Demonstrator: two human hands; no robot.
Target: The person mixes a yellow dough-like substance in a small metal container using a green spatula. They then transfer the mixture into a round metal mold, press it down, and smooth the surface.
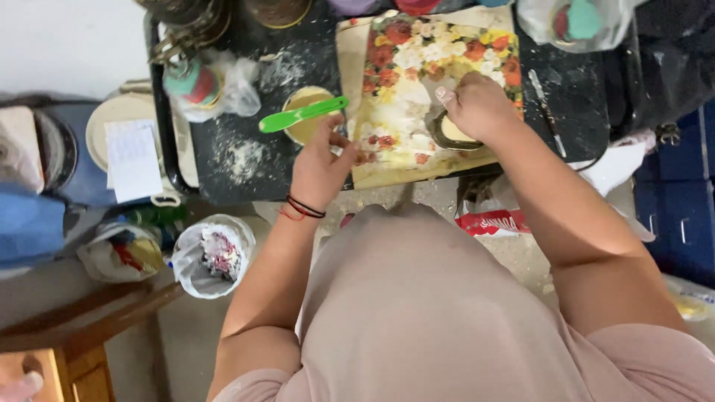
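Looking down over the person's shoulders, the work sits on a black, flour-dusted table at arm's length. The left hand has its fingers pinched around the handle of a bright green plastic spatula, which lies nearly level above a small round tin of pale yellow paste or batter standing on the black surface. The right hand is curled over a second round metal tin with a pale filling, fingers closed on its rim, pressing or steadying it on a flat board covered in a red, orange and white flower print.

How far along things are, I would judge only roughly: both tins already hold pale filling, and powder is scattered across the black top — so some spreading or mixing looks to be done. The flowered board is smeared white through its middle while its upper part is clean and bright; whether that is a coating half applied or just flour, I cannot tell.

Much is hidden. The right palm covers most of the second tin, and the person's own body blocks the near edge of the table. A thin metal tool lies to the right on the dark top — knife or file, too small to say. Clear plastic bags with coloured contents sit at the far left, and the top of the view cuts off further round containers.
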